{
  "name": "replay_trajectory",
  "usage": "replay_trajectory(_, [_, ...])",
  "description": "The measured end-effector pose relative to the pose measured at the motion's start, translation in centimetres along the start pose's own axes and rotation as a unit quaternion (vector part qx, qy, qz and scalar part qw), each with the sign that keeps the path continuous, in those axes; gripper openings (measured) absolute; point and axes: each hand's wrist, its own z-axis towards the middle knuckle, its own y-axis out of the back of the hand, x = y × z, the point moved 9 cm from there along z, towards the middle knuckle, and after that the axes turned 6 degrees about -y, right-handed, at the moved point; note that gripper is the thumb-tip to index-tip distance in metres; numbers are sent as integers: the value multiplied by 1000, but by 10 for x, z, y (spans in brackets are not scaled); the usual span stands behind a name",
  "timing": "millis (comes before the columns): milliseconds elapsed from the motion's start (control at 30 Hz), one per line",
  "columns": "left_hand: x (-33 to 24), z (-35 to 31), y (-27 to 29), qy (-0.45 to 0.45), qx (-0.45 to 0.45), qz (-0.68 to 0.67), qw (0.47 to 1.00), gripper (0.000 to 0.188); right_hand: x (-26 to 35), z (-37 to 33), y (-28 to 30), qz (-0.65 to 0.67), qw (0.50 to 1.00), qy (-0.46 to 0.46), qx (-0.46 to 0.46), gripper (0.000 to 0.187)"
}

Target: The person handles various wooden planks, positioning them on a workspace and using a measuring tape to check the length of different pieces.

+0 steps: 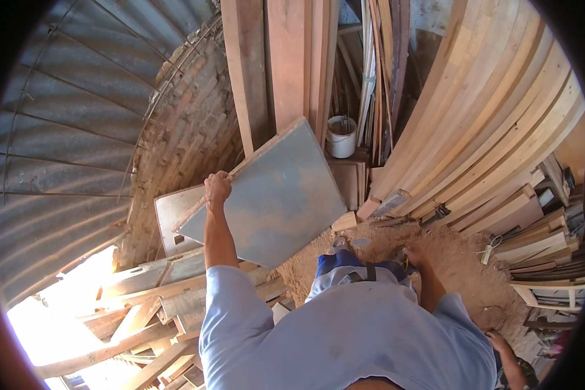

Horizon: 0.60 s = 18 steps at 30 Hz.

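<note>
Flat grey-blue rectangular board tilted, not yet released: left hand clamped on edge, right hand fingers can't tell.

The large flat grey-blue board has cloudy patches of pale brown on its face, and its edges are brown. The round plastic bucket is white. The tall upright wooden planks are reddish brown, while the long stacked timber boards are pale yellow to light tan. The ridged corrugated metal sheet is grey, striped by darker lines. The short-sleeved cloth shirt is light blue, the cloth trousers deeper blue.
</note>
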Motion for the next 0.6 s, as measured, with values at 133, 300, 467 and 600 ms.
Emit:
replay_trajectory(133, [6, 9, -4, -14, 36, -12, 999, 25, -55, 26, 26, -13, 999, 1, -36, 29])
replay_trajectory(300, [16, 3, -9, 2, 43, -8, 999, 25, -18, -14, 21, -117, 990, -70, -46, 35])
replay_trajectory(467, [5, -17, 0, 16, -17, 52, 998, 35, -45, 3, 27, -187, 978, 67, -66, 34])
replay_trajectory(600, [-61, -28, -1, -62, -107, 24, 992, 62, -159, 7, 56, -194, 977, 1, -92, 32])
